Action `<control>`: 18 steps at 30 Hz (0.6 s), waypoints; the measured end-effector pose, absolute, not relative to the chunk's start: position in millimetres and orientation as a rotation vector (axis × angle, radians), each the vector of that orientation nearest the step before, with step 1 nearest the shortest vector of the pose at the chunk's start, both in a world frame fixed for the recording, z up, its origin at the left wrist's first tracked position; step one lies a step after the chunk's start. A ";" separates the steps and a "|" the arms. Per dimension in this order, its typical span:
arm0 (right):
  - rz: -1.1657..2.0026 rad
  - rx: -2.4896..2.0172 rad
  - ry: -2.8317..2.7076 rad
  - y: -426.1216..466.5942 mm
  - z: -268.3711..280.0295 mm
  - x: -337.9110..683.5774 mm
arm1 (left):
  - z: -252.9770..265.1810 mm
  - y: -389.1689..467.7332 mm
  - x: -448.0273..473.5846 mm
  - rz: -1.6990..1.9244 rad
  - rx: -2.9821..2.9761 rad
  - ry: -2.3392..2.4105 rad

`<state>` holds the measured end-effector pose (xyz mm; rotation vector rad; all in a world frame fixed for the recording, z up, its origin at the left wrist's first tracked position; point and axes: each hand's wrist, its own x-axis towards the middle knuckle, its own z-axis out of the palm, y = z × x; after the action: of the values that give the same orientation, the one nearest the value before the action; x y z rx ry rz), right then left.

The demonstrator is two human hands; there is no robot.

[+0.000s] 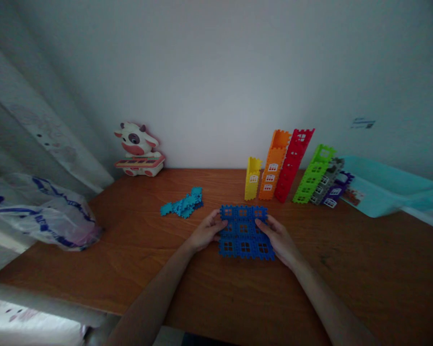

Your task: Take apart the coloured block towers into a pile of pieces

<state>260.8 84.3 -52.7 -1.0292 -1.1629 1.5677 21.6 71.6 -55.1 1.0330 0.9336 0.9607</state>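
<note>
Between my hands is a blue panel point(243, 235) of interlocking plastic building tiles, joined in a square grid with small window openings. My left hand point(206, 231) grips its left edge, thumb on top and fingers partly hidden beneath. At the right edge, my right hand point(279, 238) holds it the same way, thumb pressed on the upper face. Just beyond my left hand lies a loose pile of light blue tiles point(185, 204) on the brown table point(137, 259).
Yellow point(252, 180), orange point(274, 168), red point(294, 166), green point(313, 175), grey point(326, 182) and purple point(335, 191) tile towers line the back right. Beside them sits a turquoise bin point(389, 192). A cow toy keyboard point(139, 151) and a plastic bag point(54, 216) are leftward.
</note>
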 end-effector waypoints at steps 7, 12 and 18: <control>1.676 -1.000 -1.105 81.2 -46.0 258.7 | -55.8 72.3 18.5 0.959 0.790 0.806; 1.728 -0.955 -1.102 84.3 -48.2 264.4 | -54.0 72.7 13.9 0.979 0.725 0.793; 1.739 -0.925 -1.209 90.5 -39.8 277.9 | -39.3 73.9 2.0 0.867 0.655 0.656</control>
<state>277.9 90.5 -39.8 -0.9251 -1.2090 1.7387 2.0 73.9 -39.3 0.6550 0.6562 0.8667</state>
